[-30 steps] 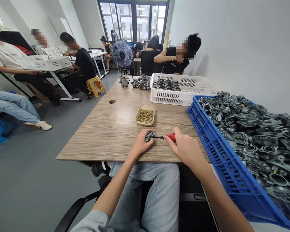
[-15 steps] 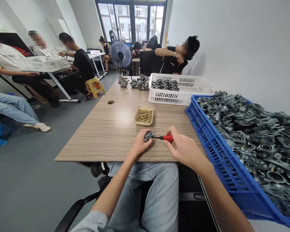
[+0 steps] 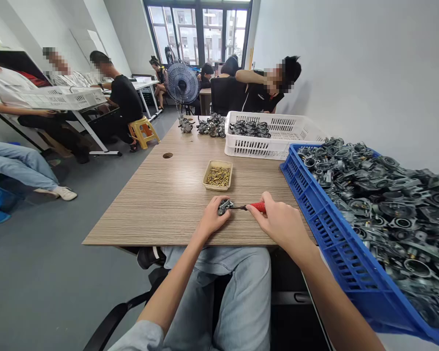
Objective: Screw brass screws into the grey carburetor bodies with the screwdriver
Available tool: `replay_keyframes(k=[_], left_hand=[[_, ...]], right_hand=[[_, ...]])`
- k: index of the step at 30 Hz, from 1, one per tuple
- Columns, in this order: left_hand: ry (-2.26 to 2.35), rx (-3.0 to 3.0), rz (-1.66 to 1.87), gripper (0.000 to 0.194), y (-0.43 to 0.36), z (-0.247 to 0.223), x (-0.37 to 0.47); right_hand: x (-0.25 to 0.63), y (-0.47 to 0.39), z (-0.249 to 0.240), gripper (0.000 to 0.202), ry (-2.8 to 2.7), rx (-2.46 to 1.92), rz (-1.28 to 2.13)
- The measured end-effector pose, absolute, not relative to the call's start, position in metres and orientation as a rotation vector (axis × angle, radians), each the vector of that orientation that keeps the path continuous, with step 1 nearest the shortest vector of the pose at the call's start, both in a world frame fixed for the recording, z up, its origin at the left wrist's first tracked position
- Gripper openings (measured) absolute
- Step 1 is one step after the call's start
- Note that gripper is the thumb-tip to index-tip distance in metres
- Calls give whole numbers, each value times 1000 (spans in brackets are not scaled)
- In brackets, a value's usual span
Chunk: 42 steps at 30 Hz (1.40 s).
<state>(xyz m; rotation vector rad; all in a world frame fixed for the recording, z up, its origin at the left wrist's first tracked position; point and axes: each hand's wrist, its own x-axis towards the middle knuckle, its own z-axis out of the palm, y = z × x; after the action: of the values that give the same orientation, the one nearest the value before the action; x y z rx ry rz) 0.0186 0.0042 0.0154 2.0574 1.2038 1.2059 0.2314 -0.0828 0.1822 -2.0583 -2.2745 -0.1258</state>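
My left hand [image 3: 215,215] is closed around a small grey metal carburetor body [image 3: 225,206], holding it near the front of the table. In my right hand [image 3: 280,219] is a screwdriver [image 3: 257,207] with a red handle and a dark shaft. The shaft points left and its tip meets the right side of the carburetor body; the exact contact point is too small to make out. Just beyond my hands stands a small beige tray [image 3: 218,188] holding many little brass parts.
To the right, a blue crate [image 3: 314,204] is heaped with grey metal carburetor parts. Behind it sits a white crate [image 3: 256,148] with assembled units. More carburetors [image 3: 212,126] lie at the table's far edge. A person [image 3: 259,92] sits beyond; a fan [image 3: 183,83] stands behind.
My right fingers have shifted slightly along the red handle and turned, the hand lying a little further right. The carburetor body in my left hand stays in place.
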Motion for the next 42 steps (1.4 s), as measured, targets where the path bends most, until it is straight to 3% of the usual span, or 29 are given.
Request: replay_keyframes(k=[19,42], left_hand=[[1211,2066,1232,41,5,12,19],[1201,2055,1228,37,5,14,18]], right_hand=[[237,-88,178,12,-2334,-1608,318],[228,-85,183,25,-2337,-1922,80]])
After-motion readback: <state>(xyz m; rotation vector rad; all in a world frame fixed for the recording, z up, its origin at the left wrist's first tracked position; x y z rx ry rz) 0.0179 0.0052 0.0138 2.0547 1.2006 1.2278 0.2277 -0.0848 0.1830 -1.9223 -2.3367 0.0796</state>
